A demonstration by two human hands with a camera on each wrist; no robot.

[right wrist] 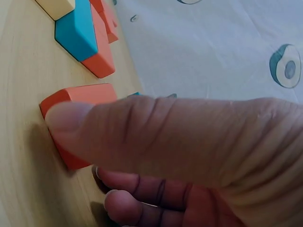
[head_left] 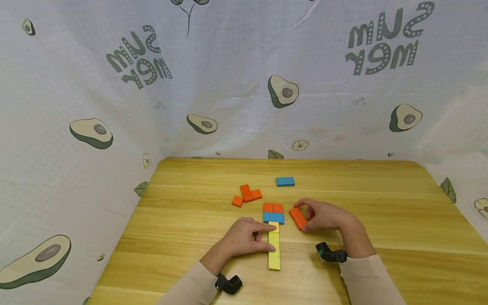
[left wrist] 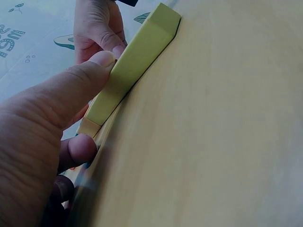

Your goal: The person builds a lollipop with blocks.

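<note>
In the lower centre of the head view, a long yellow rectangular block is laid lengthwise on the wood-grained tabletop, end to end with a small pale-yellow square block. Above these, a blue rectangular block is set crosswise, bordered by two small orange square blocks. The yellow pieces are touched by the left hand, presumably so that the row is held straight. Just right of the figure, a tilted orange rectangular block is pinched at its two ends by the right hand, probably so that a firm hold is had with its top face uncovered; whether it is lifted cannot be told.

The left hand is extended from the lower left, its thumb and forefinger spread apart and nothing clasped. The right hand is angled in from the lower right, its thumb set on the near end.
</note>
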